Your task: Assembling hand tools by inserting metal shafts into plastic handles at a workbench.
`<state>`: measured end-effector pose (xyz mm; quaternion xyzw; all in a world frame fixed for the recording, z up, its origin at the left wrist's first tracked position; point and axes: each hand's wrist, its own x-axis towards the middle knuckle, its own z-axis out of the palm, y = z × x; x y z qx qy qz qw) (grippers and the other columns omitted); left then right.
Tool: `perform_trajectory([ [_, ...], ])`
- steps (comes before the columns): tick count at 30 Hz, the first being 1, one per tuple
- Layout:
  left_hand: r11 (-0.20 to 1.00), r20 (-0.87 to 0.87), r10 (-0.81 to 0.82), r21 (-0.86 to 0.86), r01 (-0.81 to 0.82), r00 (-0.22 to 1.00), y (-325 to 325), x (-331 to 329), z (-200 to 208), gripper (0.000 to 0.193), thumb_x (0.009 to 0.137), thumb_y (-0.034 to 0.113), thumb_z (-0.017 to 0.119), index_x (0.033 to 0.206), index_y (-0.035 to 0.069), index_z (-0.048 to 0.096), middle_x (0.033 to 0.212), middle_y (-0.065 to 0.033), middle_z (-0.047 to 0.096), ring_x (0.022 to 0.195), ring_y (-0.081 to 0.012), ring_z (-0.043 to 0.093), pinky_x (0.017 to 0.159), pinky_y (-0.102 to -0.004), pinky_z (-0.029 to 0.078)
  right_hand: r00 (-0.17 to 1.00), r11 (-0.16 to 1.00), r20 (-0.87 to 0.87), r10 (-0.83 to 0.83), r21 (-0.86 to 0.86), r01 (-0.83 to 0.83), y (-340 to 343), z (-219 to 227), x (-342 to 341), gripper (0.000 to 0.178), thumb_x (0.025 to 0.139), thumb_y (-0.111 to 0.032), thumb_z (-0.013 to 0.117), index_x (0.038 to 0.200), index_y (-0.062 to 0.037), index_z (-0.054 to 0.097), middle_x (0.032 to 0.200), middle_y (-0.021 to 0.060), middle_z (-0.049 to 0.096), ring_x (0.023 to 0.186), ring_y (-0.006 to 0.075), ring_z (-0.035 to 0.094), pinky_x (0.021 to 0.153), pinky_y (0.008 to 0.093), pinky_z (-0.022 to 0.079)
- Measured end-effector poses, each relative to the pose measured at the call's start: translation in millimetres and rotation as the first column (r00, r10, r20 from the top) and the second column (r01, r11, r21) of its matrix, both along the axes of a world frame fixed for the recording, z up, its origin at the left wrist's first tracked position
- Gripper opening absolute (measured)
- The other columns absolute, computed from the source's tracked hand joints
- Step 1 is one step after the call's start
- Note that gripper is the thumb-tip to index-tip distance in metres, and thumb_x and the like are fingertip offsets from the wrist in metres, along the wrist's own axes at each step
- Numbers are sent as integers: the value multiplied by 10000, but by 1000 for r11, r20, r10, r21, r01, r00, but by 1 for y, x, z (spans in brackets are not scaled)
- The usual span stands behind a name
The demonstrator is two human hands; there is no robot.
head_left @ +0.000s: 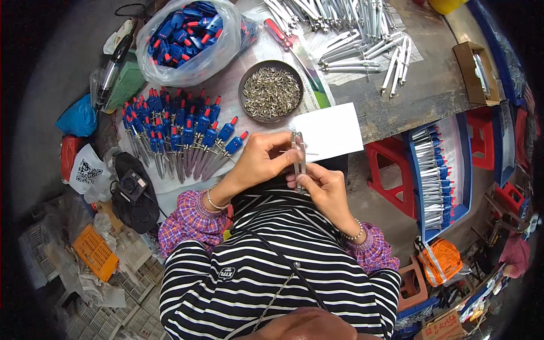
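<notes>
My left hand [265, 157] pinches a pair of slim silver metal arms [299, 152] near their upper part, with a thin pin crossing them beside my thumb. Lower down, the fingers of my right hand [322, 190] close round the other end of the same arms. Both hands are above my lap at the table's near edge, by a white sheet [334, 131]. Left of my left hand lie many blue-bodied pieces [187, 133] with red tips and metal legs. Beyond my hands stands a round dark bowl [242, 100] of small metal pins.
A clear plastic bag [218, 65] of blue and red parts stands at the back left. Loose silver arms [362, 48] and a red-handled screwdriver [279, 34] lie farther back. At right, a blue tray [416, 187] of similar pieces is near a red stool [391, 175].
</notes>
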<state>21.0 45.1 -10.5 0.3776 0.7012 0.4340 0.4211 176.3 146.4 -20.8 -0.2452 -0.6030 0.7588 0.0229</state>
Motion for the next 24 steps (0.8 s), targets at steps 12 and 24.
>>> perform_trajectory([
  [12, 981, 223, 176, 41, -189, 959, -1, 4, -3, 140, 806, 73, 674, 889, -30, 629, 656, 15, 588, 540, 2, 479, 446, -176, 358, 1000, 1000, 18, 14, -16, -14, 0, 0, -2, 244, 866, 33, 522, 1094, 75, 597, 863, 126, 694, 778, 160, 675, 704, 250, 537],
  [24, 976, 360, 190, 32, -216, 913, 3, 4, 6, 110, 795, 72, 682, 796, -20, 622, 629, 4, 567, 536, -14, 476, 445, -192, 348, 998, 995, -15, -55, 84, 56, -1, 1, 0, 181, 827, 28, 556, 988, 65, 629, 794, 136, 697, 736, 166, 688, 629, 249, 531],
])
